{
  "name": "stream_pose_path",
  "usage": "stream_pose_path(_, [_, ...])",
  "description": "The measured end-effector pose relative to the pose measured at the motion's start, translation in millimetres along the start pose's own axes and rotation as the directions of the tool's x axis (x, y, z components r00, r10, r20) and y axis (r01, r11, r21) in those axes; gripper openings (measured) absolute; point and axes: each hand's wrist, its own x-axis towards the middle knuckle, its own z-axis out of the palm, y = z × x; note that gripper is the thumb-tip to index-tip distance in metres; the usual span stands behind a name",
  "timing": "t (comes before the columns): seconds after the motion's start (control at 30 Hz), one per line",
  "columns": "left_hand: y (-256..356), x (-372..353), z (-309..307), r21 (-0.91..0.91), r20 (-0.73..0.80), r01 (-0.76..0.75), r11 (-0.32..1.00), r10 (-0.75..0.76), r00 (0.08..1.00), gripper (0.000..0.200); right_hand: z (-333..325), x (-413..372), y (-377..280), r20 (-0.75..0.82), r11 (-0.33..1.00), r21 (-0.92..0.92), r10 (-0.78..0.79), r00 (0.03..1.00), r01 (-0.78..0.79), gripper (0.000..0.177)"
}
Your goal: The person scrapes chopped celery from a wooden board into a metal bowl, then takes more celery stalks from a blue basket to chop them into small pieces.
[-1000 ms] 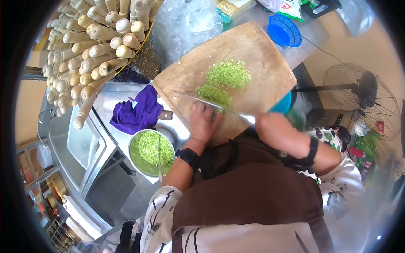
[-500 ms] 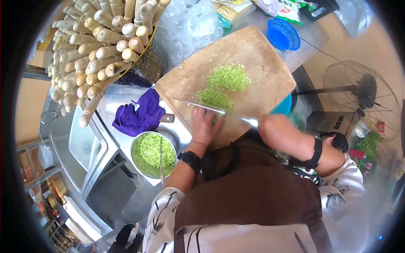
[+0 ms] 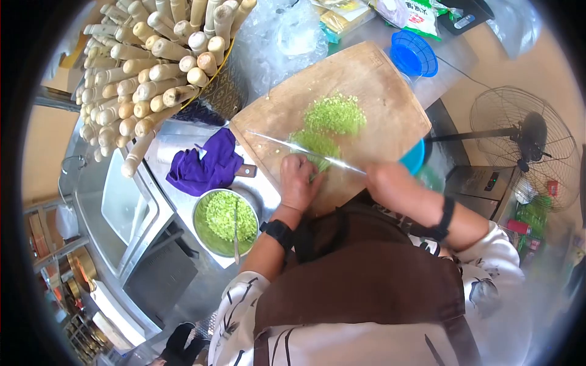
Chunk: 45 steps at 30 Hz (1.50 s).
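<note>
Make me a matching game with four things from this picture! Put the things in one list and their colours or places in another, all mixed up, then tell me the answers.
Things:
1. knife
2. cloth
3. basket
4. board

Colours and places:
A. blue
B. brown
C. in the right hand
D. purple

Right pairs: 1-C, 2-D, 3-A, 4-B

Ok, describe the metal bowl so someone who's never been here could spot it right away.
Find the big wooden cutting board, then look left of it in the picture to the crumpled purple cloth. Just below that cloth sits the round metal bowl. Unlike the cloth, it holds loose, chopped pale green pieces, with a slim metal utensil across them.
</note>
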Motion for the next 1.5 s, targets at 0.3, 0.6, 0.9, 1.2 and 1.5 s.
stream_pose_path(0.3, [-0.2, 1.7, -0.1, 0.002, 0.025, 0.017, 1.0, -0.017, 1.0, 0.028, 38.4, 21.4, 10.0, 0.108, 0.998, -0.04, 0.046, 0.993, -0.042, 0.012])
stream_pose_path(0.6, [-0.1, -1.8, -4.0, 0.02, 0.027, -0.006, 1.0, 0.005, 1.0, 0.026, 0.7, 0.4, -3.5, -0.006, 1.0, 0.02, 0.012, 1.0, -0.012, 0.016])
stream_pose_path(0.9, [-2.3, -2.8, -1.7, 0.009, 0.036, 0.014, 1.0, -0.014, 0.999, 0.027, 35.9, 13.5, 4.1, 0.074, 1.0, -0.011, 0.026, 0.997, -0.025, 0.011])
stream_pose_path(1.2, [0.8, -6.6, -1.8, 0.031, -0.012, -0.016, 0.999, 0.016, 1.0, 0.028, 5.8, -5.0, 2.7, 0.042, 0.998, 0.021, 0.065, 0.997, -0.066, 0.013])
stream_pose_path(1.5, [-2.2, -3.0, -2.2, 0.011, 0.016, -0.005, 1.0, 0.005, 1.0, 0.028, 37.1, 12.8, 5.9, 0.092, 0.998, 0.013, 0.055, 0.994, -0.057, 0.015])
